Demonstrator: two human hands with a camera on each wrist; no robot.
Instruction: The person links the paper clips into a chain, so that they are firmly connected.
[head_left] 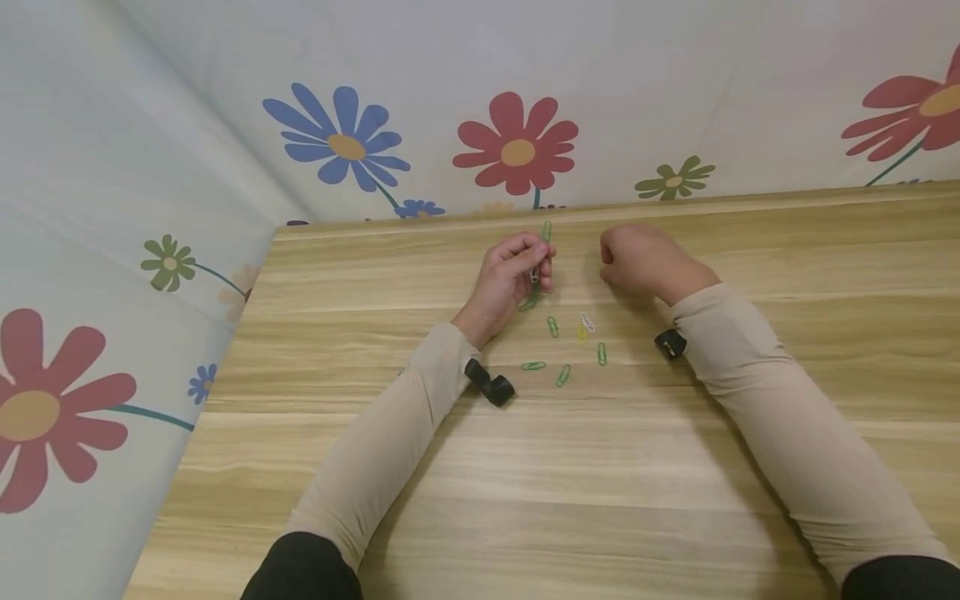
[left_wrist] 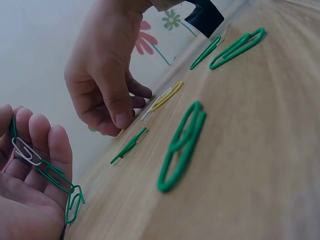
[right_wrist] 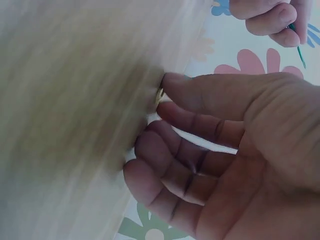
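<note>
My left hand (head_left: 508, 273) pinches a chain of linked paper clips (head_left: 547, 232) between thumb and fingers. In the left wrist view a white link (left_wrist: 26, 151) and green links (left_wrist: 52, 176) drape over the curled fingers and palm, the lowest hanging beside the tabletop. To the right, my right hand (head_left: 643, 260) is down at the table, its thumb and index finger pinching a small yellow paper clip (right_wrist: 160, 96), mostly covered by the fingertips. Between the hands and nearer me lie loose clips: several green paper clips (head_left: 552, 327), a white paper clip (head_left: 587, 322) and another yellow paper clip (head_left: 581, 332).
The wood-grain tabletop (head_left: 570, 483) meets a white flowered backdrop (head_left: 600, 67) just beyond both hands, with more of it along the left edge. A black wrist camera (head_left: 489, 383) hangs under the left sleeve, and another black camera (head_left: 670, 343) under the right sleeve.
</note>
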